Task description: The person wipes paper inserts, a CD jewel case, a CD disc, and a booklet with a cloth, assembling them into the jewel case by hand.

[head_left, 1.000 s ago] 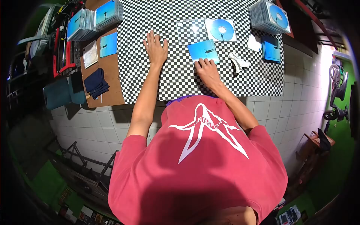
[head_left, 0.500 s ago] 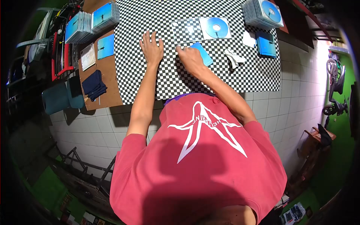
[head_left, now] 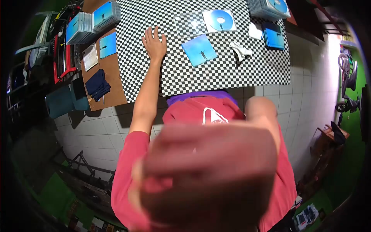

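Observation:
My left hand (head_left: pixel 155 47) lies flat on the black-and-white checkered sheet (head_left: pixel 174 77), fingers apart and nothing in it. Close to the camera, my right hand (head_left: pixel 208 158) is lifted over my chest, large and smeared by motion, so its grip does not show. A blue CD booklet (head_left: pixel 199 50) with a small figure printed on it rests on the sheet, to the right of my left hand. Just beyond it lies an opened CD case: a clear lid (head_left: pixel 190 24) on the left and a blue-printed disc (head_left: pixel 219 20) in its tray on the right.
A crumpled white cloth (head_left: pixel 240 51) lies right of the booklet. Blue booklets (head_left: pixel 273 36) are piled at the right, below stacked CD cases (head_left: pixel 266 9). More cases (head_left: pixel 80 29) stand at the left, near a folded dark cloth (head_left: pixel 97 86) and a green chair (head_left: pixel 63 101).
My right hand has left the table and risen toward the camera, uncovering the booklet, which now lies fully in view. My left hand has stayed flat on the sheet.

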Motion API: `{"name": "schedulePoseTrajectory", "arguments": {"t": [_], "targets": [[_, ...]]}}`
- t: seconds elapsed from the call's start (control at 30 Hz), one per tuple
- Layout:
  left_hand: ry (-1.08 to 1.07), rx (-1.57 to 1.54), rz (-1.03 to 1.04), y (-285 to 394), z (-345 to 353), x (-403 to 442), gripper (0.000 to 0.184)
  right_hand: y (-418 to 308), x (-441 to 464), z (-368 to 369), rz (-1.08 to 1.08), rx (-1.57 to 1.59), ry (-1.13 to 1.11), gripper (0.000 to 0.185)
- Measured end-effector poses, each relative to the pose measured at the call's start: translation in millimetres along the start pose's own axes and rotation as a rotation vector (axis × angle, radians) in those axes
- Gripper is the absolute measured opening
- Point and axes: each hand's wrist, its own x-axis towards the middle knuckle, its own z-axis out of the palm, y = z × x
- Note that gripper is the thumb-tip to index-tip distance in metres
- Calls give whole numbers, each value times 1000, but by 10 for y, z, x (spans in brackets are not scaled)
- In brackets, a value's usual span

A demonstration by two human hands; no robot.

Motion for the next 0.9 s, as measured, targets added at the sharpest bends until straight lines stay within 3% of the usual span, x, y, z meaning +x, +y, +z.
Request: {"name": "schedulePoseTrajectory", "arguments": {"t": [0.17,0.23,0.27,0.3,0.37,0.4,0.47,0.5,0.73,0.77,0.8,0.83,0.87,0.9], "targets": [[69,12,45,-39,52,-11,52,-1051,-1,149,111,46,186,16],[57,-34,57,-67,113,5,55,-818,542,182,140,82,252,13],[24,-138,46,79,32,60,58,-856,591,-17,289,80,11,15],[5,-128,98,259,-40,142,58,-817,631,18,283,83,16,15],[-156,-255,273,699,-234,339,55,-729,718,210,189,-152,123,16],[-160,-189,400,891,-222,389,52,-667,746,341,184,-160,126,16],[-108,-295,544,1177,-237,435,50,-513,725,698,-22,4,297,16],[-122,-296,531,1282,-186,461,50,-454,684,819,-119,82,386,26],[-85,-373,326,871,-285,261,47,179,150,246,-316,173,405,18],[-96,-387,269,752,-294,185,45,272,309,314,-30,-552,864,24],[-91,-424,230,641,-350,87,42,550,326,220,202,-543,896,29],[-147,-472,165,567,-404,-5,37,882,118,33,310,-649,703,38],[-119,-457,171,474,-404,-121,30,1309,-266,-50,569,-722,692,47],[-164,-494,135,426,-488,-206,25,1468,-403,-48,1088,-938,615,48]]}}
